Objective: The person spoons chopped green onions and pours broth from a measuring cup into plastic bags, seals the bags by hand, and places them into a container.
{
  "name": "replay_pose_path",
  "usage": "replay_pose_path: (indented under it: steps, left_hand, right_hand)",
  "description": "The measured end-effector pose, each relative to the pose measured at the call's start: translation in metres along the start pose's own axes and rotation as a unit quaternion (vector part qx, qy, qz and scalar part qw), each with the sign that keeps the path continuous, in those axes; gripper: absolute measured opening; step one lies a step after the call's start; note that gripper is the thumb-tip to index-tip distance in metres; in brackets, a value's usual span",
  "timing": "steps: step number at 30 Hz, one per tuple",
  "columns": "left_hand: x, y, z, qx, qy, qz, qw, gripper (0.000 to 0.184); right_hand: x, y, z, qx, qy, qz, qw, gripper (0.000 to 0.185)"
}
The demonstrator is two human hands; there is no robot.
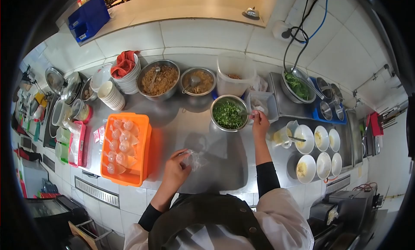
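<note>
My left hand [178,167] is closed on a clear plastic bag [196,160] above the steel counter, near its front edge. My right hand [259,120] holds the handle of a spoon [244,113] at the right rim of a steel bowl [213,117] full of chopped greens [228,114]. The spoon's far end lies among the greens. To the left stands an orange crate [147,152] with several small tied clear bags [124,146] in it.
Behind are two steel bowls of brown food [159,80] [198,81] and a tall clear container [235,73]. Stacked white bowls [129,80] stand at the back left. Several white bowls [306,168] and a pitcher [283,136] stand right, before a blue tray [322,116].
</note>
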State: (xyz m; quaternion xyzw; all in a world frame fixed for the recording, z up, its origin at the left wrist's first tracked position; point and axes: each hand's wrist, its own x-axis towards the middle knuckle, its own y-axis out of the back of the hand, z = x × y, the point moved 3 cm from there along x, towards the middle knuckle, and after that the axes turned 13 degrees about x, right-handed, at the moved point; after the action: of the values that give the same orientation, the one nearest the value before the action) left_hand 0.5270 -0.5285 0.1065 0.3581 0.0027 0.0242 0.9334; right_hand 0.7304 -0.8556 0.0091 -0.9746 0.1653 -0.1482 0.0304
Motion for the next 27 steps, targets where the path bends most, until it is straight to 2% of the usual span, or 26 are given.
replay_pose_path:
  steps: [2,6,8,13,15,19,23,27]
  left_hand:
    - [0.013,-0.007,0.002,0.002,0.007,0.002,1.0,0.038]
    - [0.054,-0.022,0.009,0.011,0.023,0.021,0.999,0.035]
    - [0.075,-0.033,0.01,0.013,0.029,0.033,0.999,0.034]
    - [0.114,-0.054,0.012,0.015,0.032,0.039,0.999,0.031]
    - [0.125,-0.066,0.009,0.013,0.03,0.018,0.999,0.032]
    - [0.135,-0.074,0.014,-0.017,0.026,-0.019,0.999,0.036]
    - [0.133,-0.072,0.02,-0.056,0.026,-0.018,0.998,0.039]
    - [0.128,-0.072,0.015,-0.088,0.026,0.018,0.996,0.041]
  right_hand:
    - [0.005,0.0,0.009,0.031,-0.024,0.002,0.999,0.023]
    - [0.021,0.006,0.042,0.164,-0.146,0.064,0.974,0.025]
    - [0.027,0.004,0.043,0.159,-0.163,0.048,0.972,0.025]
    - [0.025,-0.018,-0.01,0.22,-0.177,0.001,0.959,0.025]
    - [0.021,-0.032,-0.045,0.242,-0.168,-0.006,0.956,0.025]
    - [-0.016,-0.055,-0.107,0.146,-0.147,-0.081,0.975,0.025]
    - [-0.057,-0.067,-0.119,0.107,-0.071,-0.104,0.986,0.013]
    - [-0.082,-0.078,-0.117,-0.043,0.083,-0.223,0.97,0.009]
